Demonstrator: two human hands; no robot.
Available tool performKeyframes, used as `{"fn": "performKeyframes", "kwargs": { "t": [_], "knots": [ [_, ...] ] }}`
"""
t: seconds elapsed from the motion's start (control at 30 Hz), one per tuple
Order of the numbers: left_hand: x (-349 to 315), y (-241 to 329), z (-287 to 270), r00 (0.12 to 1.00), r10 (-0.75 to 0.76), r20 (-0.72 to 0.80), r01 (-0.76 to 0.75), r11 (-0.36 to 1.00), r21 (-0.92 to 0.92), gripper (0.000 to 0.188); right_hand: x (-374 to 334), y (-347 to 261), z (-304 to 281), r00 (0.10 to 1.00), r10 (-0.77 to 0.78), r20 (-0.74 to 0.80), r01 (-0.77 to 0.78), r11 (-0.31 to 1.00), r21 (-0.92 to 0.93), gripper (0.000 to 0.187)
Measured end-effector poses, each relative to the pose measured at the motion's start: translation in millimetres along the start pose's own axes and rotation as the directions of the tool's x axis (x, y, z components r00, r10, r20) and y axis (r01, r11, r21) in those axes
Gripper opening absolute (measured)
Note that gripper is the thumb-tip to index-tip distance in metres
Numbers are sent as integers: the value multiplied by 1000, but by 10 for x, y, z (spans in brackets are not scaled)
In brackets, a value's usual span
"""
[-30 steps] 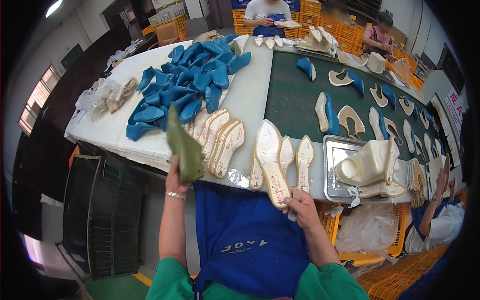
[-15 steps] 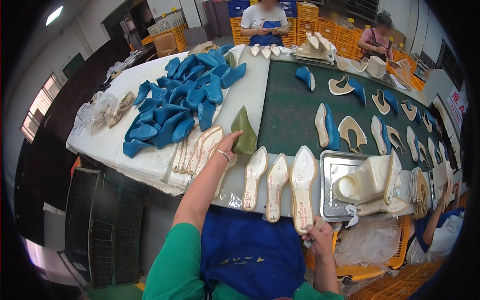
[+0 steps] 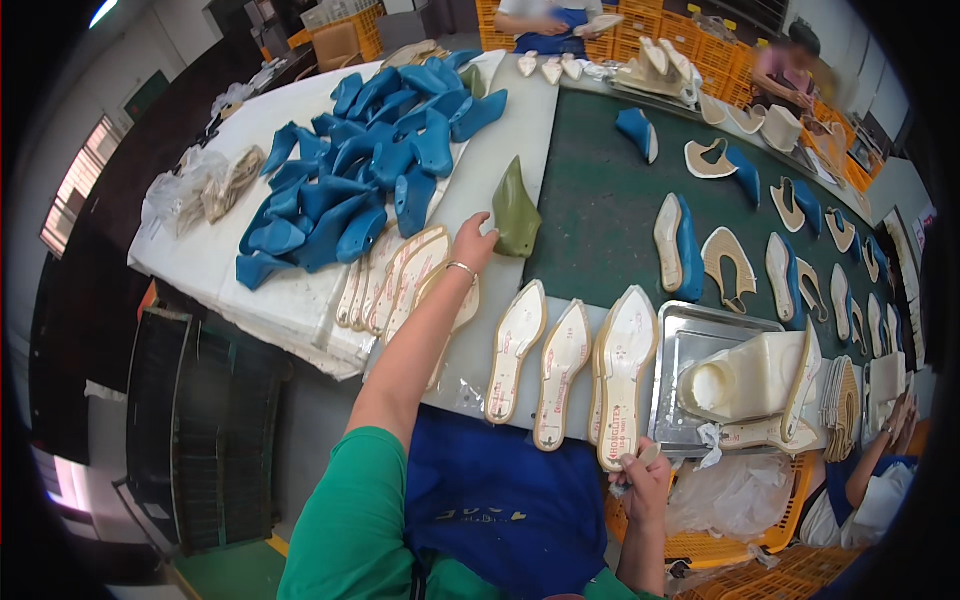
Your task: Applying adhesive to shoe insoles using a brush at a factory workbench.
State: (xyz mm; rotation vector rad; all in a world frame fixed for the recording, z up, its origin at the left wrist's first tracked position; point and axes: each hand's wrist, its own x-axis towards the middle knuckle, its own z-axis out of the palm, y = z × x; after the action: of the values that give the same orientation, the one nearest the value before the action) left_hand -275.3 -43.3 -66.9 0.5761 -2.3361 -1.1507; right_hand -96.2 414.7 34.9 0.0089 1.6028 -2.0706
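In the upper left of the frame a heap of blue shoe lasts (image 3: 370, 170) lies on the white table (image 3: 250, 270), and right of it, near the centre, the left hand (image 3: 474, 240) closes its fingers on the heel end of an olive-green shoe last (image 3: 516, 212), a smooth, pointed, foot-shaped form standing tilted at the edge of the dark green belt (image 3: 600, 210). Further right, at the lower middle, the right hand (image 3: 640, 478) pinches the near end of a pale, pointed insole (image 3: 624, 372) lying just left of a metal tray (image 3: 690, 350).
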Motion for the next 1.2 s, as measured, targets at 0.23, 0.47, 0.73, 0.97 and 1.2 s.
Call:
{"fn": "performKeyframes", "kwargs": {
  "t": [0.23,0.47,0.73,0.97,1.2],
  "knots": [
    [-1303,210,-871,961,237,144,-276,768,578,64,43,5,243,1000,-25,-3,25,999,-46,27],
    [-1588,100,-993,959,197,203,-283,656,699,73,-1,-4,547,992,-35,119,43,997,-66,27],
    [-1175,-207,-1142,982,137,129,-186,602,776,62,-95,18,608,985,-101,143,111,992,-64,30],
    [-1170,-419,-994,965,258,38,-216,712,669,59,-198,72,663,979,-201,29,203,978,-45,34],
    [-1276,-182,-1048,978,206,41,-180,720,671,56,-34,-11,771,997,-50,-54,35,967,-251,41]
  ]
}}
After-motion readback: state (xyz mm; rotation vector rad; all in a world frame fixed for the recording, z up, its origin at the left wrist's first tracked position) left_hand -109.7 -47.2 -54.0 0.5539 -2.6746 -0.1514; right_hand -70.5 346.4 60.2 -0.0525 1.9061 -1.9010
